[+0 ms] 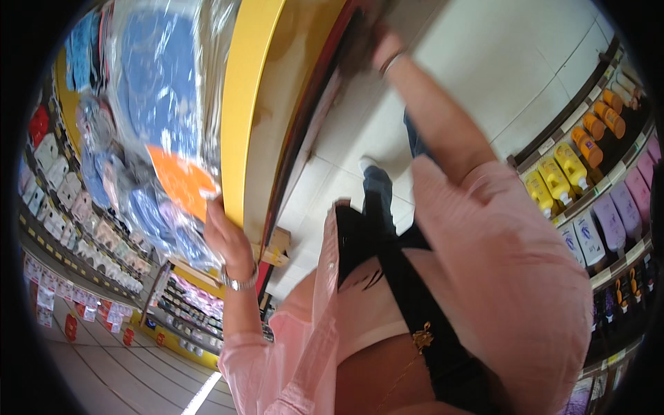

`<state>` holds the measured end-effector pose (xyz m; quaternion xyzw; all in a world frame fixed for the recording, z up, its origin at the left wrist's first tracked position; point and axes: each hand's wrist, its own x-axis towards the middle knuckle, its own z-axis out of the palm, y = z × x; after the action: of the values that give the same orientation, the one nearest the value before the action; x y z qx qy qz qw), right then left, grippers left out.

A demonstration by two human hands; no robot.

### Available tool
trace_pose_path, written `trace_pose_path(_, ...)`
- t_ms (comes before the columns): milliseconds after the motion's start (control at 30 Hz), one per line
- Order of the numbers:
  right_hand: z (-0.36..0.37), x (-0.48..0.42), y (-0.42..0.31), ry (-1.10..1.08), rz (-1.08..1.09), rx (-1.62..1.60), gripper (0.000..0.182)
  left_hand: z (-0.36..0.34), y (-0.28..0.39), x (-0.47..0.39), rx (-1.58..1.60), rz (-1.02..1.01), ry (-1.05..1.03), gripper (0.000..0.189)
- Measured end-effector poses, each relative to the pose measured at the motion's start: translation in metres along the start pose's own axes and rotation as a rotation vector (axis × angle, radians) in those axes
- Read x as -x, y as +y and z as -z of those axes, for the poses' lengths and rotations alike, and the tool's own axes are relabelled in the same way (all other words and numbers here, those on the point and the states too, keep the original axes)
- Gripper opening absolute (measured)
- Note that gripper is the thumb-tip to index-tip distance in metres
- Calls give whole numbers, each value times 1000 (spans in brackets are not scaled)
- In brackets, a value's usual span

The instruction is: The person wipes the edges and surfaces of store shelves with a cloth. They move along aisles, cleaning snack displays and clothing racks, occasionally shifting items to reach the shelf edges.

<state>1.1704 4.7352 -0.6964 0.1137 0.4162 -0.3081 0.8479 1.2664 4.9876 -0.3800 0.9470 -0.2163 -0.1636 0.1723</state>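
My left hand [228, 236], with a metal watch on its wrist, is at the yellow shelf edge [239, 155]. Its fingers pinch the corner of a flat orange sheet [181, 179] bearing pale print. Behind that sheet stands a stack of blue folded goods in clear plastic wrap [161, 78]. More plastic-wrapped blue and grey goods [150, 207] lie loosely below it. My right hand [388, 47] is stretched far out beside the lower shelf edge, near a dark, blurred thing [358, 46]. Motion blur hides its fingers, so I cannot tell whether it holds anything.
To the right, shelves carry yellow bottles [555, 174], orange-capped bottles [589, 145] and purple bottles [609, 223]. On the left are racks of packaged socks or similar small goods [70, 192]. A cardboard box [277, 246] sits low by the shelf. Pale floor tiles [467, 62] line the aisle.
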Motion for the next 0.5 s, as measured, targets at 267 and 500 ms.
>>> trace_pose_path(267,-69,62,-52,12,749,754,38,-9,-7,-6,470,-243,61,32)
trace_pose_path(500,34,192,211,25,1045,1365,65,15,-57,37,646,-495,215,27)
